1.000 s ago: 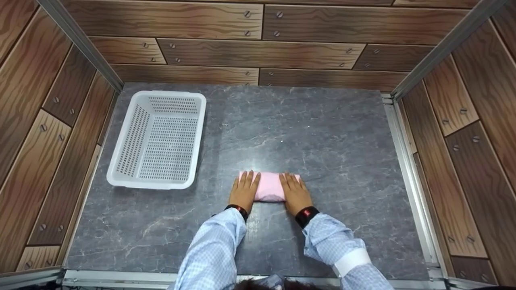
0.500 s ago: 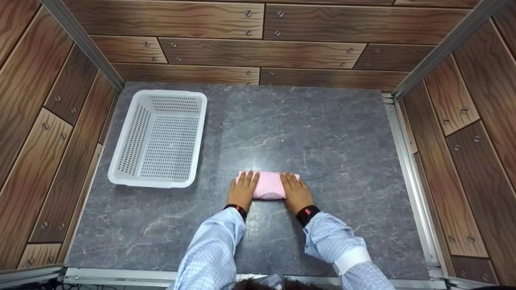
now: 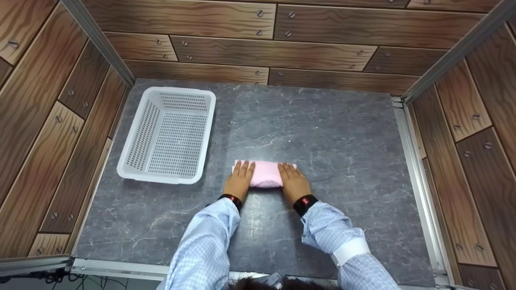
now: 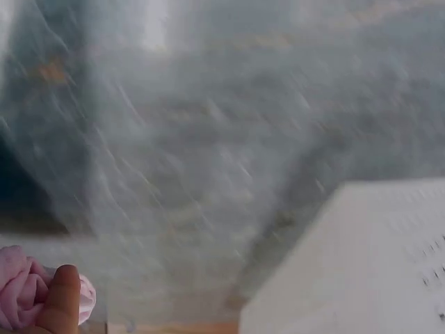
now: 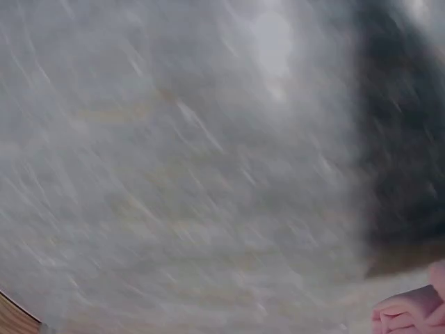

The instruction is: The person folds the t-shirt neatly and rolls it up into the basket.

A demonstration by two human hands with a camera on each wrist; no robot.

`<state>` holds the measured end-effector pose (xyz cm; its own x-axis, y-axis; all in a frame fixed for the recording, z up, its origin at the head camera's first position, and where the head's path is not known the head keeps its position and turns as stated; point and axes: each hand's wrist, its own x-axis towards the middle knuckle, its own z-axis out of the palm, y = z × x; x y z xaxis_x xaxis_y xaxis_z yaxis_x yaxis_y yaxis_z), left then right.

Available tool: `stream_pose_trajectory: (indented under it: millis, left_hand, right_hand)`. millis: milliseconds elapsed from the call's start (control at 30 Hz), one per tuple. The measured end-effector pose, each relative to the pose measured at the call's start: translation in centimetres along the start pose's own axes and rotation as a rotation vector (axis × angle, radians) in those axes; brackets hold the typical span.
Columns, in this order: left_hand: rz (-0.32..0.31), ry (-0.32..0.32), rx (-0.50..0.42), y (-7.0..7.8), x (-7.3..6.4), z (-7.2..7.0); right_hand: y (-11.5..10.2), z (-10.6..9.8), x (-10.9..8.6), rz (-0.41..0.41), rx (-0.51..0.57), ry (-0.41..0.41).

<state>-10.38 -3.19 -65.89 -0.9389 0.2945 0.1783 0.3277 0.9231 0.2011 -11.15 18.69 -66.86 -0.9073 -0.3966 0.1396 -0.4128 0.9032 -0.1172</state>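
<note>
A folded pink cloth (image 3: 266,174) is held between both hands in the head view, with a greyish patch on its near edge. At its left end my left hand (image 3: 238,180) grips it, fingers laid over the top. My right hand (image 3: 295,182) holds the right end in the same way. Both thumbs are hidden from the head view. In the left wrist view one finger (image 4: 61,299) lies against the bunched pink folds (image 4: 21,289). Only a folded corner of the cloth (image 5: 410,313) shows in the right wrist view.
A white perforated plastic basket (image 3: 171,139) stands to the left on the grey marbled table (image 3: 342,149). Wood-patterned walls (image 3: 225,50) enclose the back and sides, with metal rails along the table's edges. Cables (image 3: 52,276) hang below the front left corner.
Both hands and the cloth have shifted left and slightly forward over the table, nearer the basket. The head view has turned a little, so the basket appears further right.
</note>
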Motion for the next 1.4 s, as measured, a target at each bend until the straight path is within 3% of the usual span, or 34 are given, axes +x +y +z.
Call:
stream_pose_trajectory:
  millis: [233, 467, 567, 967, 1100, 1400]
  left_hand:
    - [-0.013, 0.075, 0.032, -2.4, 1.5, -2.9]
    - [0.053, 0.242, 0.15, -4.7, 3.0, -5.1]
    - [0.07, 0.27, 0.159, -5.9, 3.1, -6.0]
    - [0.076, 0.23, 0.058, -12.0, 1.2, -8.3]
    - [0.066, 0.204, 0.024, -13.5, 0.4, -8.9]
    - [-0.02, 0.107, -0.062, -16.3, -1.4, -9.2]
  right_hand:
    - [-1.9, -2.0, 3.6, -0.007, 0.015, 0.025]
    - [-3.4, -3.8, 6.3, -0.011, 0.009, 0.072]
    - [-4.4, -4.4, 7.0, -0.026, -0.004, 0.102]
    - [-9.1, -5.6, 10.0, -0.165, -0.072, 0.2]
    - [-10.6, -6.0, 10.8, -0.207, -0.094, 0.193]
    - [-13.9, -6.1, 11.7, -0.278, -0.176, 0.152]
